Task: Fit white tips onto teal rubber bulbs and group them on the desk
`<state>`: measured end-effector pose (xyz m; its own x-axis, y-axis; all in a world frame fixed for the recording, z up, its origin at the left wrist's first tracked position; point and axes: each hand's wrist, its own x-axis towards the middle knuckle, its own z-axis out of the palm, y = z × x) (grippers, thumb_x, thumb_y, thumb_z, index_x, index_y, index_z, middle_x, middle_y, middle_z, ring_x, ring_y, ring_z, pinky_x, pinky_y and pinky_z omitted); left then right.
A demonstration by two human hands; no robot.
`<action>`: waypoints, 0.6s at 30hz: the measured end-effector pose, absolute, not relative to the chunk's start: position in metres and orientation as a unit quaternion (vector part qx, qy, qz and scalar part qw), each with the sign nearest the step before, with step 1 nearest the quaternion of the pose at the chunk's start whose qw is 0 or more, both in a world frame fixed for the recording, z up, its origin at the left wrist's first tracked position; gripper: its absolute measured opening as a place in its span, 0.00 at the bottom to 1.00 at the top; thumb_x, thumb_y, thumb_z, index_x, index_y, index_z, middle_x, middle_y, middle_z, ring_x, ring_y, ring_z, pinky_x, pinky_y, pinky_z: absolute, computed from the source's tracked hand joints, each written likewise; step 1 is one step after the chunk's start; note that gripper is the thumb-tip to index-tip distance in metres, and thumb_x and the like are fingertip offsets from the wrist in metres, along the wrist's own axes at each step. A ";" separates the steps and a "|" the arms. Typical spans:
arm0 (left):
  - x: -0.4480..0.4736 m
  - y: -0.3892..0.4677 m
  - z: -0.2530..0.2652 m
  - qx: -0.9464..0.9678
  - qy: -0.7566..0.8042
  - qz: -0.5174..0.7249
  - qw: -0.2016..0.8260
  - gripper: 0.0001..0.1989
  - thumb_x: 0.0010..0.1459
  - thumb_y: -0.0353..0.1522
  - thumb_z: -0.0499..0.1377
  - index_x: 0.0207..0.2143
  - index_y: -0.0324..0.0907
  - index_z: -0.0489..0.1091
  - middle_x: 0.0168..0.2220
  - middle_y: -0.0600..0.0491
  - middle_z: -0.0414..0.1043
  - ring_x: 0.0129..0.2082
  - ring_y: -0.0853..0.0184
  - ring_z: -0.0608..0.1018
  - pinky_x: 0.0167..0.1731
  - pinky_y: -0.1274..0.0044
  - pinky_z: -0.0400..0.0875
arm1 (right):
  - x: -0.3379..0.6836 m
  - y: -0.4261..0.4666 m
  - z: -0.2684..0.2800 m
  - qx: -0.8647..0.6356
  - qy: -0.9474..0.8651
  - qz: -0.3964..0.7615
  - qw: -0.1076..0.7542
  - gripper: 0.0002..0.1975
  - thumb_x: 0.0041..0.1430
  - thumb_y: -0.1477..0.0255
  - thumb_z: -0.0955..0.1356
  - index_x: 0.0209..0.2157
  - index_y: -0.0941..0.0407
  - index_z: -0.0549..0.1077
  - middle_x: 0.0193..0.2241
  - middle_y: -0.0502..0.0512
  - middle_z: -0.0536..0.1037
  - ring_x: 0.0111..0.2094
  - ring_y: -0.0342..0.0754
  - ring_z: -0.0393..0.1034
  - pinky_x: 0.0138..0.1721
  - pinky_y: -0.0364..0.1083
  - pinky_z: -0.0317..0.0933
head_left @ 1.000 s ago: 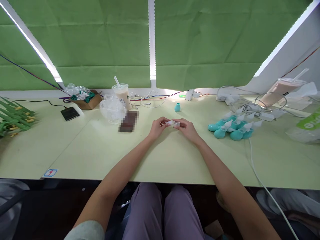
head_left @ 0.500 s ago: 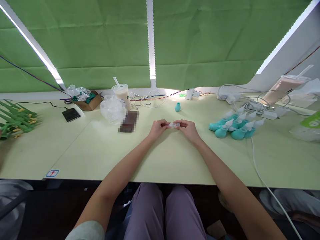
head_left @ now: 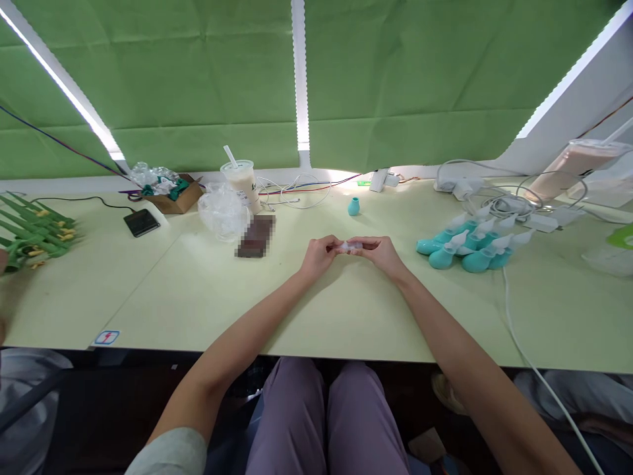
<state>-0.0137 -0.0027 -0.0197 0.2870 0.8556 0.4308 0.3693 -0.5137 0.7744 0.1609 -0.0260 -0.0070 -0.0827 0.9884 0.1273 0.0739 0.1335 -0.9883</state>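
Observation:
My left hand (head_left: pixel 319 255) and my right hand (head_left: pixel 380 253) meet over the middle of the pale green table (head_left: pixel 173 297). Between their fingertips they pinch a small clear plastic piece (head_left: pixel 350 246); its shape is too small to make out. A single teal bulb (head_left: pixel 353 206) stands on the table just beyond my hands. To the right lies a cluster of several teal bulbs with white nozzles (head_left: pixel 467 247).
A lidded drink cup with a straw (head_left: pixel 242 182), a crumpled clear bag (head_left: pixel 222 212), a dark pixelated item (head_left: pixel 256 236), a phone (head_left: pixel 141 222) and a cardboard box (head_left: pixel 174 198) sit at the back left. Green sticks (head_left: pixel 34 231) lie far left. Cables and chargers (head_left: pixel 499 208) lie at the right.
My hands stay together on the clear piece, fingers shifting slightly. The view has drifted a little, so everything sits slightly to the right.

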 end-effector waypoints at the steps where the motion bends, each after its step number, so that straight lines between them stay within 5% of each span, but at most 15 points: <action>1: -0.013 -0.004 -0.020 0.758 0.405 0.430 0.274 0.03 0.51 0.30 0.59 0.27 0.40 0.72 0.28 0.54 0.75 0.27 0.70 0.74 0.31 0.78 0.68 | 0.162 -0.027 -0.006 -0.465 -0.573 0.467 0.487 0.22 0.34 0.62 0.76 0.33 0.57 0.79 0.34 0.55 0.79 0.39 0.55 0.73 0.44 0.52 0.66; 12: -0.023 0.005 -0.016 0.807 0.385 0.395 0.212 0.06 0.54 0.34 0.57 0.32 0.41 0.71 0.31 0.53 0.74 0.28 0.70 0.71 0.33 0.78 0.66 | 0.163 -0.020 -0.013 -0.436 -0.632 0.444 0.461 0.19 0.45 0.65 0.72 0.41 0.55 0.76 0.39 0.54 0.78 0.41 0.51 0.72 0.44 0.50 0.65; 18: -0.028 0.001 -0.007 0.833 0.353 0.339 0.257 0.16 0.53 0.38 0.58 0.43 0.43 0.68 0.33 0.52 0.73 0.33 0.69 0.73 0.37 0.76 0.67 | 0.162 -0.017 -0.016 -0.461 -0.783 0.221 0.355 0.12 0.50 0.72 0.70 0.38 0.51 0.77 0.39 0.53 0.77 0.42 0.52 0.68 0.46 0.52 0.61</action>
<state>-0.0281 0.0009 -0.0065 0.5203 0.7627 0.3842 0.4144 -0.6188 0.6673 0.1622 -0.0175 -0.0163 -0.3230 0.8784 0.3522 0.5637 0.4775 -0.6740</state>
